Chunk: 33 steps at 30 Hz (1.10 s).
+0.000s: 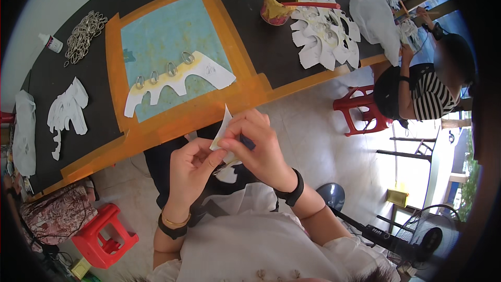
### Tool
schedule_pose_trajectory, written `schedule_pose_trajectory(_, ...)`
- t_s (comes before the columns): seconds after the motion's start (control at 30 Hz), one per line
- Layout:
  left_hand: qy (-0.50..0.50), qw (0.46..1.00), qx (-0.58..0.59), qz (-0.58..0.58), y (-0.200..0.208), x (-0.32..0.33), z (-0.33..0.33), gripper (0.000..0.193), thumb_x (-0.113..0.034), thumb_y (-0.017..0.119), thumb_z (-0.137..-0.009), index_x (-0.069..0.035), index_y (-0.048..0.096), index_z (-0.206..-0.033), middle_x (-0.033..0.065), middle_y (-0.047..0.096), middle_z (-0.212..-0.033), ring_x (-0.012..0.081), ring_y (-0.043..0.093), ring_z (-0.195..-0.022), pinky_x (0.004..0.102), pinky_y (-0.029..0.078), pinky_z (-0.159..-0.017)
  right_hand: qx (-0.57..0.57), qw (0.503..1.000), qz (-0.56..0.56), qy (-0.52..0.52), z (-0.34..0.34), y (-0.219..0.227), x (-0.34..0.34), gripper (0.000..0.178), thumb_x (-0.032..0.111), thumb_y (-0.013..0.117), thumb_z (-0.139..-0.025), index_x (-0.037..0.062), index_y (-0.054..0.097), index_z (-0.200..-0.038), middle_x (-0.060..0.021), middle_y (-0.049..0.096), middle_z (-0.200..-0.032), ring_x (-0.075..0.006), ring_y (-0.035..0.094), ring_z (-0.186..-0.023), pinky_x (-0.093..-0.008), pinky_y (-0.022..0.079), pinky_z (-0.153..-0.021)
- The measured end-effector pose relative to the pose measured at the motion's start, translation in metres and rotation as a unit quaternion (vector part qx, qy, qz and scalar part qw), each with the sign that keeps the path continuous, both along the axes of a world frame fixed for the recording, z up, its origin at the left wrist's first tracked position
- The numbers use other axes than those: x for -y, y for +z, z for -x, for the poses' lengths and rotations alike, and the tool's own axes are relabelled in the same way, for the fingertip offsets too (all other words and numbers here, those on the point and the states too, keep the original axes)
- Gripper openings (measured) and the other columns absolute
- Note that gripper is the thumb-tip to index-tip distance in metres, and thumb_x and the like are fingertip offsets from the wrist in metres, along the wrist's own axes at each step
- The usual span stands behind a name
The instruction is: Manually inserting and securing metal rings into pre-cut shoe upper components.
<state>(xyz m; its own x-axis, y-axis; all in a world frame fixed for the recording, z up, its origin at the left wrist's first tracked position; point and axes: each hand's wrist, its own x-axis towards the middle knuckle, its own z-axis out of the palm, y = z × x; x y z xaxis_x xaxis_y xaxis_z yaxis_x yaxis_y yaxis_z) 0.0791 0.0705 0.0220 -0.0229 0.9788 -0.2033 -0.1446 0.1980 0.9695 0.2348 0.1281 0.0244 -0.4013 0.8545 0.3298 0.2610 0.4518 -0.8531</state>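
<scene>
Before my body, just off the table's front edge, both hands pinch a piece of white paper (pixel 225 125) with a yellowish patch on it. My left hand (pixel 190 169) is closed at its lower end. My right hand (pixel 255 143) grips it from the right, thumb toward the left thumb. Part of what lies between and below the fingers is hidden. On the blue sheet (pixel 167 26) in front lies a white scalloped paper cutout (pixel 214 73). Several oval metal rings (pixel 172 69) stand along its yellow-smeared upper edge.
Orange tape (pixel 117 62) frames the blue sheet on the dark table (pixel 240 36). A pile of metal rings (pixel 86 36), a small white bottle (pixel 50 43) and paper cutouts (pixel 69 107) lie left. A yellow-smeared tub (pixel 276 10) stands right, near stacked cutouts (pixel 321 31). A person (pixel 433 83) sits far right.
</scene>
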Motion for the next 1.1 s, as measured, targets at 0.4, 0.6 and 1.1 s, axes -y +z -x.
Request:
schedule_pose_trajectory(0.4,0.079,0.981,0.171,-0.049,-0.003,-0.008,-0.015,0.018,-0.005,0.065,-0.084,0.006,0.058,-0.097,0.0078,0.063,-0.091,0.0077,0.06,-0.079,0.0199,0.049,-0.069,0.004,0.99,-0.116,-0.082,0.0,-0.003,0.007,0.033,0.028,0.079,-0.066,0.0086,0.057,-0.083,-0.0041,0.053,-0.085,-0.0201,0.049,-0.08,-0.0306,0.035,-0.072)
schedule_pose_trajectory(0.6,0.088,0.984,0.127,-0.084,-0.002,0.0,-0.01,0.016,-0.005,0.066,-0.084,0.005,0.059,-0.095,0.0059,0.064,-0.084,0.0066,0.059,-0.075,0.0192,0.048,-0.066,-0.017,0.993,-0.1,-0.062,0.008,-0.007,0.008,0.046,0.043,0.081,-0.058,0.0102,0.056,-0.079,-0.0025,0.051,-0.084,-0.0186,0.046,-0.077,-0.03,0.034,-0.07)
schedule_pose_trajectory(1.1,0.108,0.987,0.071,-0.091,-0.001,0.009,-0.006,0.015,0.003,0.07,-0.078,0.008,0.06,-0.088,0.007,0.063,-0.081,0.008,0.056,-0.076,0.0221,0.046,-0.069,-0.015,0.998,-0.056,-0.01,0.014,0.006,0.001,0.049,0.05,0.076,-0.063,0.0111,0.066,-0.09,0.0005,0.057,-0.075,-0.0173,0.048,-0.066,-0.0303,0.033,-0.067)
